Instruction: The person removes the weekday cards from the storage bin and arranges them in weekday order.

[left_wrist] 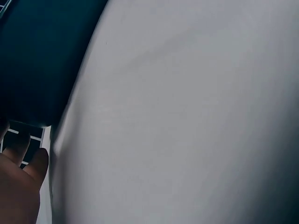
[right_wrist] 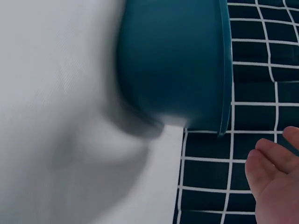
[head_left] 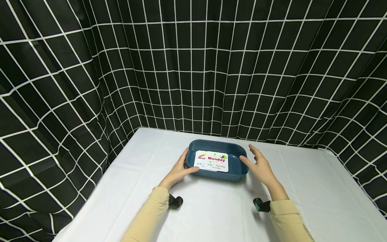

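At the left end of a blue bin point(head_left: 223, 176), the left hand point(head_left: 179, 170) holds on, its thumb laid over the near rim and its fingers reaching along the end wall; at the opposite end the right hand point(head_left: 262, 168) is spread wide — thumb tip over the right rim, the other fingers held out beyond it; the right wrist view shows those fingers apart from the wall, but I cannot tell whether the thumb touches; between the two hands the bin lies lengthwise from left to right, and inside it, towards the left, are a Monday card point(head_left: 220, 162) and a Wed card point(head_left: 201, 162), face up, the Monday one overlapping the other; behind each hand comes a rolled cuff — a cream left sleeve point(head_left: 151, 211) and a matching right sleeve point(head_left: 285, 216) — with a small dark device jutting inward at each wrist; beneath spreads a white tablecloth point(head_left: 211, 211), and around its back and sides hangs a black curtain point(head_left: 181, 80) with a white grid
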Tool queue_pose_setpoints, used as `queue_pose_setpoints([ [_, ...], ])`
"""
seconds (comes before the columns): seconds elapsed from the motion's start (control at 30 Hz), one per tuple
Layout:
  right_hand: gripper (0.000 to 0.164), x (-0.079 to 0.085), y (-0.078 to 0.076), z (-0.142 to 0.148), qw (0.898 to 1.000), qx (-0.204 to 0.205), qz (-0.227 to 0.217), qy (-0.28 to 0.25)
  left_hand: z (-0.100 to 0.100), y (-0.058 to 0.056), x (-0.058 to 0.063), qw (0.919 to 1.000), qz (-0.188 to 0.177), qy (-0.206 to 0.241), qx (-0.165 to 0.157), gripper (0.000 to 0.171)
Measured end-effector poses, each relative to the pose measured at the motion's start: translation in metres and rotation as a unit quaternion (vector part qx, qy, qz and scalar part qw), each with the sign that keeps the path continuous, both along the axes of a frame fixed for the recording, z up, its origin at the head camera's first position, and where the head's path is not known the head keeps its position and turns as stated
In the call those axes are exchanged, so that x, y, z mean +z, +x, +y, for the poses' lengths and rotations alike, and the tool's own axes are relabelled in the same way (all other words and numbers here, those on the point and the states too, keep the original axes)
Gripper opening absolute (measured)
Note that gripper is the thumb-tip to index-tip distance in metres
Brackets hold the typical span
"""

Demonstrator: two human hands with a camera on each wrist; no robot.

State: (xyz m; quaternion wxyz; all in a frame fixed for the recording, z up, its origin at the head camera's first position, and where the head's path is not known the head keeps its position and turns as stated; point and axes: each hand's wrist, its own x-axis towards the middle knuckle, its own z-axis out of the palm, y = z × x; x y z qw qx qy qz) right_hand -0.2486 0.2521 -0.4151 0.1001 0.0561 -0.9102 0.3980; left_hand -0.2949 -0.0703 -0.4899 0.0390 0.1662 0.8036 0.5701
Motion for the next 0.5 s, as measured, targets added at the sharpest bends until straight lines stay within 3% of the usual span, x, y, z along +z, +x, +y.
queue_pose_setpoints([
  [0.27,0.077,0.002,-0.007,-0.012,0.999,0.015,-0.024,-0.036,0.0,0.001,-0.007,0.9979,-0.02,0.059,-0.015,0.103],
  [0.5,0.076,0.001,-0.012,-0.025,0.995,0.018,-0.038,-0.088,0.004,0.001,-0.011,0.9967,-0.03,0.076,0.001,0.104],
])
